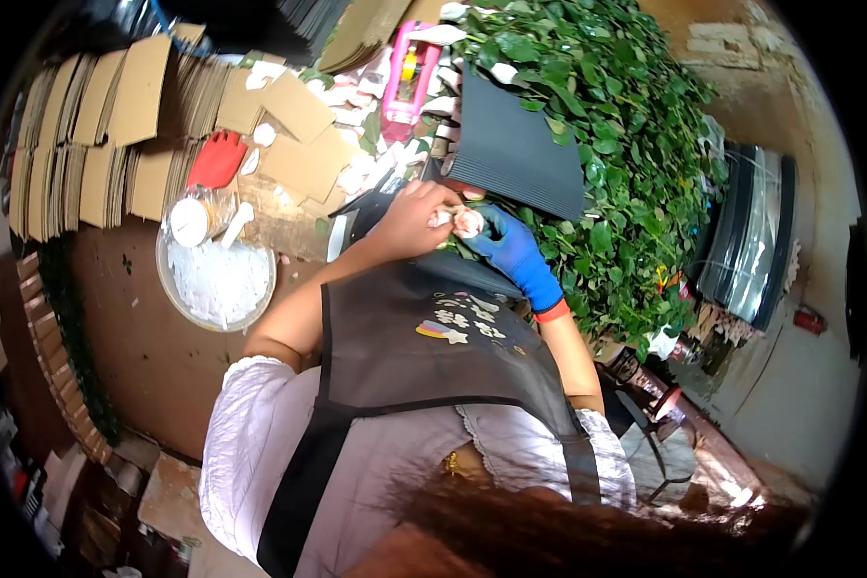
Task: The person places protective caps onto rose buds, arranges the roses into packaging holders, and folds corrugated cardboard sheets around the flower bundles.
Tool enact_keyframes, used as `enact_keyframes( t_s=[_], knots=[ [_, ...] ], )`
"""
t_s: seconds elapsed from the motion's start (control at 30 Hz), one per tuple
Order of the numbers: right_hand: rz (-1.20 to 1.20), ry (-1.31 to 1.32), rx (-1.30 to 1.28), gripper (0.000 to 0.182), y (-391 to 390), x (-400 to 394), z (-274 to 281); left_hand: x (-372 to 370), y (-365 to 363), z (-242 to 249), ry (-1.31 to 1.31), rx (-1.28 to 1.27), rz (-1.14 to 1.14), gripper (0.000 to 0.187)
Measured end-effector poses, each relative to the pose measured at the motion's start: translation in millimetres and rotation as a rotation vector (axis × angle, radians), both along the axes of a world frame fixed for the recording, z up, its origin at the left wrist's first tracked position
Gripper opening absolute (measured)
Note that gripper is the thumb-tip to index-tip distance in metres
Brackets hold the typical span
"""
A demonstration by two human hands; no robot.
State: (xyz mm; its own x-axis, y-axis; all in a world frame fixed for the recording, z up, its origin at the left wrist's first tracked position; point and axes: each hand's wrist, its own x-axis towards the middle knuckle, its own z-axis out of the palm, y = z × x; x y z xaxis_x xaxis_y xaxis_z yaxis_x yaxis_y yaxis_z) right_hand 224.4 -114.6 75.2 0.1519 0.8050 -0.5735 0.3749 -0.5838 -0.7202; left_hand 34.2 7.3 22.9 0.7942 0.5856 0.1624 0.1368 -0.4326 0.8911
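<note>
Blue knit glove with a red cuff on the right hand; the left hand is bare. Both are brought together in front of the dark printed apron worn by the person.

Grip, left: fingers bent in and closed on a pale pink rose bloom. Grip, right: fingers curved partly open at the bloom's other side; cannot tell whether they press on it. The bloom sits between the two hands, near the lower edge of a black ribbed sheet.

The sheet lies slanted, its right side against a large heap of green rose foliage. Beyond the hands, to the left of the sheet, is a pink-framed tool with a yellow part inside; pale petals are scattered around it.

Left part of the surface: loose flat cardboard pieces, a red glove, and rows of upright cardboard pieces packed close together. Nearer the person, a round tub holds white strips; a round white item is at its far rim.

Far right: a bundle of black sheets in clear wrap, beside the foliage.
</note>
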Motion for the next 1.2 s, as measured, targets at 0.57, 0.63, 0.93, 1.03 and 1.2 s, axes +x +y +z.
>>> enact_keyframes(
  t_s=[0.57,0.63,0.93,1.03,1.2],
  knots=[
    [-0.343,0.234,0.364,0.037,-67,-18,68,36,9,3,0.13,0.355,-0.356,0.03],
    [-0.513,0.333,0.594,0.026,-86,-16,93,37,10,6,0.196,0.319,-0.374,0.03],
    [-1.24,-0.815,1.403,0.05,-299,77,277,43,9,-6,0.147,0.26,-0.418,0.04],
    [-1.244,-0.096,1.41,0.041,-376,152,337,48,5,-9,0.212,0.261,-0.47,0.042],
    [-1.169,-0.301,1.22,0.046,-345,186,355,55,9,-6,0.261,0.213,-0.523,0.036]
  ],
)
